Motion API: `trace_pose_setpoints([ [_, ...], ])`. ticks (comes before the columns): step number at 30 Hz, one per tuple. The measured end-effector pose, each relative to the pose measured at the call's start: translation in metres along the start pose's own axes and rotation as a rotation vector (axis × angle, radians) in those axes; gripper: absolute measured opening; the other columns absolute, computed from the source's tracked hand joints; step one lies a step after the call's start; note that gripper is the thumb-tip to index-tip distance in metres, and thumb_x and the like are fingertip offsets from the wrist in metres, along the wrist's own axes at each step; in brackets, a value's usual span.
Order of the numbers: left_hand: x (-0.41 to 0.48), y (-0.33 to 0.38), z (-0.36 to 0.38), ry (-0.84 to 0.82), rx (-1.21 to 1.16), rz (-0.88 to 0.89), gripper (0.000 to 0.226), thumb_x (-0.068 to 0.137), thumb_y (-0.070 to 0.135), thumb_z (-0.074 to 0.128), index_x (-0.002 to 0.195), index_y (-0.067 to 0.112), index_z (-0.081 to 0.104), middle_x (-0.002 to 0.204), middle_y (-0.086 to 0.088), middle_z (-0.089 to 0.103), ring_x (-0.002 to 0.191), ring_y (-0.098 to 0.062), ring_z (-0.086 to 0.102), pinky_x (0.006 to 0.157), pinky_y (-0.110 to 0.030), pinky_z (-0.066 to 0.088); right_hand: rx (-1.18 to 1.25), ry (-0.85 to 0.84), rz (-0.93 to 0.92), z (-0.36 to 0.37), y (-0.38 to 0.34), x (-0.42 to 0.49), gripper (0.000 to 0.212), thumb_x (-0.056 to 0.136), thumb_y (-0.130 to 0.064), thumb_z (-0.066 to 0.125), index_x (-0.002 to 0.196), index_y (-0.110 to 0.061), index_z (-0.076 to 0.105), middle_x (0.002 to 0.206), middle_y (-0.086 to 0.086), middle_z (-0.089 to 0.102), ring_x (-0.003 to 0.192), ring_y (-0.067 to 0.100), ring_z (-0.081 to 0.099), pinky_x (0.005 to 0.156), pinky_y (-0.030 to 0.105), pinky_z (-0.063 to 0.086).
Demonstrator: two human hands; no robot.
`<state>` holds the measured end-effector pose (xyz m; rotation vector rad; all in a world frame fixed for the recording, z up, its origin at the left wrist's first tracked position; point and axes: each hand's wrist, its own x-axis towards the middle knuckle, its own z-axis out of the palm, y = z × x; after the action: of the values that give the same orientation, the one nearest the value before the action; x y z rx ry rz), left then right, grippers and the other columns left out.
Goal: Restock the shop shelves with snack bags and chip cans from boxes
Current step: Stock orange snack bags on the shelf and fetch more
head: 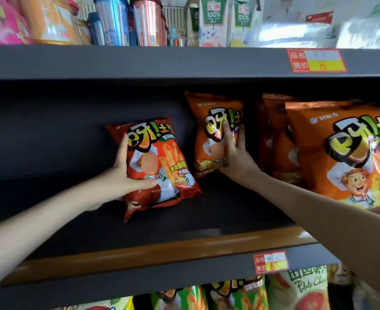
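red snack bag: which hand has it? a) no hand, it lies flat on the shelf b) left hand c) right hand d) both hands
b: the left hand grips the red snack bag, thumb across its front, while the right hand rests on the orange snack bag beside it.

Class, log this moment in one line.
left hand: holds red snack bag | right hand: touches orange snack bag | middle shelf

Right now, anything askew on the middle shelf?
Only the red bag, gripped by the left hand: it leans top-left, while the orange bags beside it stand upright.
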<state>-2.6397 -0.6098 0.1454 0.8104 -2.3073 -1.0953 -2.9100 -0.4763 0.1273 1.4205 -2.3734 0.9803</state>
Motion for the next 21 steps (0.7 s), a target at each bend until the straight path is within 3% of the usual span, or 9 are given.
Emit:
trace_pose_setpoints([
  [2, -0.004, 0.000, 0.000, -0.007, -0.014, 0.065, 0.122, 0.075, 0.032, 0.079, 0.141, 0.059, -0.020, 0.159, 0.024, 0.000, 0.141, -0.010, 0.028, 0.091, -0.036, 0.049, -0.019, -0.019, 0.037, -0.004, -0.001, -0.002, 0.128, 0.082, -0.016, 0.074, 0.123, -0.066, -0.035, 0.153, 0.005, -0.036, 0.129, 0.046, 0.043, 0.099, 0.050, 0.047],
  [3, -0.005, 0.000, 0.001, 0.001, -0.026, 0.122, 0.121, 0.076, 0.028, 0.079, 0.143, 0.057, -0.018, 0.154, 0.031, 0.002, 0.140, 0.002, 0.025, 0.100, -0.026, 0.043, -0.030, -0.031, 0.055, -0.008, -0.002, -0.003, 0.126, 0.082, -0.019, 0.075, 0.128, -0.063, -0.034, 0.153, 0.006, -0.035, 0.132, 0.047, 0.039, 0.101, 0.051, 0.045],
  [5, -0.010, 0.005, 0.008, 0.005, -0.032, 0.219, 0.119, 0.078, 0.018, 0.078, 0.148, 0.050, -0.013, 0.135, 0.048, 0.003, 0.117, 0.037, 0.019, 0.090, 0.004, 0.030, -0.022, -0.038, 0.092, -0.016, -0.006, -0.006, 0.121, 0.081, -0.029, 0.076, 0.140, -0.052, -0.027, 0.155, 0.009, -0.032, 0.142, 0.046, 0.018, 0.109, 0.053, 0.035],
  [7, -0.016, 0.012, 0.019, -0.007, -0.010, 0.251, 0.116, 0.079, 0.015, 0.077, 0.149, 0.047, -0.010, 0.127, 0.051, 0.005, 0.102, 0.045, 0.019, 0.082, 0.010, 0.027, 0.095, -0.016, 0.123, -0.030, -0.017, -0.015, 0.104, 0.085, -0.038, 0.070, 0.150, -0.041, -0.011, 0.159, 0.010, -0.020, 0.147, 0.038, 0.006, 0.114, 0.048, 0.024],
  [9, -0.020, 0.019, 0.032, -0.010, 0.010, 0.280, 0.116, 0.078, 0.020, 0.079, 0.149, 0.049, -0.009, 0.145, 0.042, 0.004, 0.127, 0.026, 0.022, 0.104, -0.008, 0.031, 0.329, 0.003, 0.069, -0.044, -0.026, -0.030, 0.083, 0.092, -0.043, 0.060, 0.153, -0.036, 0.004, 0.162, 0.005, 0.003, 0.147, 0.027, 0.015, 0.113, 0.037, 0.024],
  [11, -0.021, 0.033, 0.045, 0.006, 0.040, 0.324, 0.116, 0.077, 0.026, 0.080, 0.147, 0.052, -0.009, 0.156, 0.027, 0.007, 0.142, 0.002, 0.021, 0.115, -0.026, 0.027, 0.539, -0.042, -0.041, -0.057, -0.031, -0.049, 0.081, 0.090, -0.049, 0.059, 0.152, -0.040, 0.008, 0.160, -0.004, 0.013, 0.147, 0.017, 0.016, 0.117, 0.034, 0.021],
  [15, -0.006, 0.054, 0.079, -0.007, 0.001, 0.444, 0.119, 0.073, 0.026, 0.081, 0.147, 0.046, -0.010, 0.152, 0.023, 0.012, 0.142, 0.001, 0.023, 0.110, -0.024, 0.032, 0.322, -0.205, -0.245, -0.062, -0.025, -0.075, 0.109, 0.076, -0.053, 0.071, 0.146, -0.051, -0.011, 0.160, -0.005, -0.018, 0.147, 0.010, -0.014, 0.120, 0.040, 0.017],
  [18, 0.012, 0.058, 0.099, -0.085, 0.097, 0.455, 0.129, 0.076, 0.017, 0.082, 0.145, 0.048, -0.022, 0.159, 0.001, 0.003, 0.147, -0.015, 0.017, 0.112, -0.040, 0.038, 0.221, -0.127, -0.194, -0.054, -0.011, -0.076, 0.122, 0.077, -0.026, 0.080, 0.136, -0.059, -0.023, 0.156, -0.002, -0.029, 0.148, 0.023, -0.011, 0.116, 0.048, 0.029],
  [21, 0.028, 0.067, 0.113, -0.063, 0.232, 0.408, 0.127, 0.079, 0.014, 0.079, 0.135, 0.051, -0.029, 0.153, -0.013, 0.006, 0.143, -0.024, 0.024, 0.101, -0.024, 0.036, 0.189, -0.065, -0.117, -0.050, -0.005, -0.070, 0.122, 0.081, -0.014, 0.076, 0.139, -0.053, -0.024, 0.156, 0.004, -0.028, 0.147, 0.036, -0.004, 0.115, 0.055, 0.025],
])
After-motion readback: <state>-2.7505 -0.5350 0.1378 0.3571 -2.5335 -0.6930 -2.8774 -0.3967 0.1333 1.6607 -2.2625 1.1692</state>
